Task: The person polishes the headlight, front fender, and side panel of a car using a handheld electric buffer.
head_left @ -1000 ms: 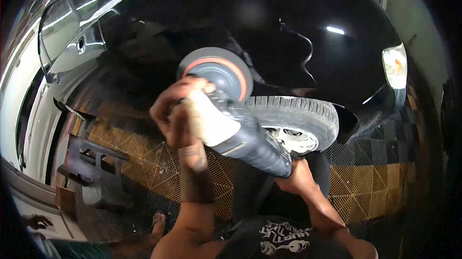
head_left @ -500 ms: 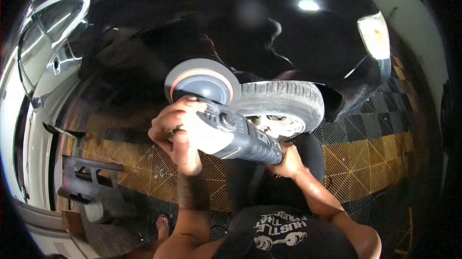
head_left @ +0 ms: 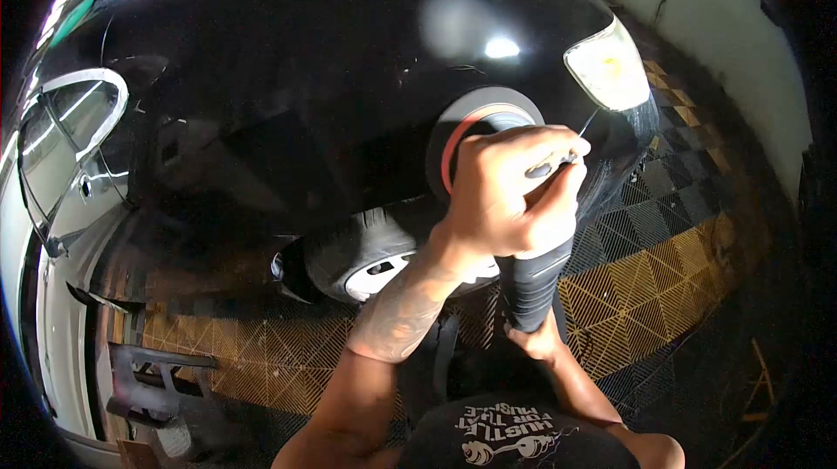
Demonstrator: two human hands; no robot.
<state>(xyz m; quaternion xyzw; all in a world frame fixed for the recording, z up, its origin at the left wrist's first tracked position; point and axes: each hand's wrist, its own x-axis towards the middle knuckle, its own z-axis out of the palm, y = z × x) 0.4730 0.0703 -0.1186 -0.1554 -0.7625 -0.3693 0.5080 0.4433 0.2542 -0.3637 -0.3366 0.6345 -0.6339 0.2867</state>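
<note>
A car polisher with a round pad is pressed against the shiny black car fender, between the front wheel and the headlight. My left hand is closed over the polisher's head, fingers wrapped round its top just behind the pad. Around the lower end of the dark grip, my right hand is closed, its fingers partly hidden. Below and left of the pad is the front wheel, partly covered by my left forearm. The lit headlight area lies right of the pad.
Yellow and black floor tiles lie beneath the car. A grey step stool stands at lower left, near a light-coloured car. A pale wall runs along the right.
The polisher and both hands have moved right along the fender towards the headlight. The tool has swung so its grip points down towards me. The view has shifted too.
</note>
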